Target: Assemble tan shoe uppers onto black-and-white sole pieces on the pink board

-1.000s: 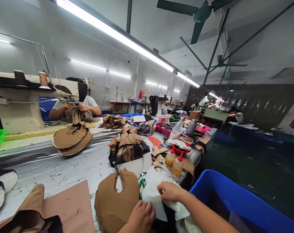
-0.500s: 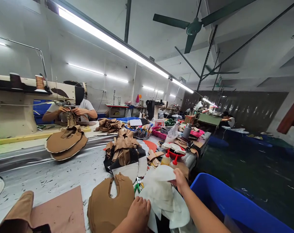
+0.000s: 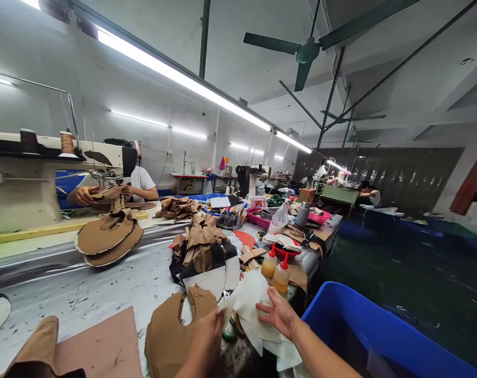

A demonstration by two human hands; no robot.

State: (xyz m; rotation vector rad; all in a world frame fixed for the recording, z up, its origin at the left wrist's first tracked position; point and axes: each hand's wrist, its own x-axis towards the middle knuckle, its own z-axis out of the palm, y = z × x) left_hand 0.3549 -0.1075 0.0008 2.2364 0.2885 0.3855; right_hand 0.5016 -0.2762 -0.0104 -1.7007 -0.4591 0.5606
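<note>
Thin white cut pieces [image 3: 252, 289], fabric-like and curved, lie and hang at the table's near right. My left hand [image 3: 207, 336] is closed on the left edge of one white piece, its fingertips partly hidden. Against the right side of the white pieces, my right hand [image 3: 280, 317] has its fingers spread apart. Left of my left hand is a stack of brown cut pieces [image 3: 163, 331] with a notch at the top. A green-handled tool [image 3: 230, 331] shows between my hands, partly covered by the white material. Beyond them stand two red-tipped glue bottles [image 3: 280, 275].
A blue bin [image 3: 364, 325] stands at the right table edge. Brown and black scraps [image 3: 201, 247] pile ahead. A pinkish board [image 3: 100, 346] lies left. Across the table, another person [image 3: 142, 184] works brown material at a sewing machine [image 3: 21, 178].
My right hand has lowered and its fingers have spread. My left hand has gone from resting on the white pieces to gripping an edge, shifting left. The white pieces moved, uncovering the glue bottles.
</note>
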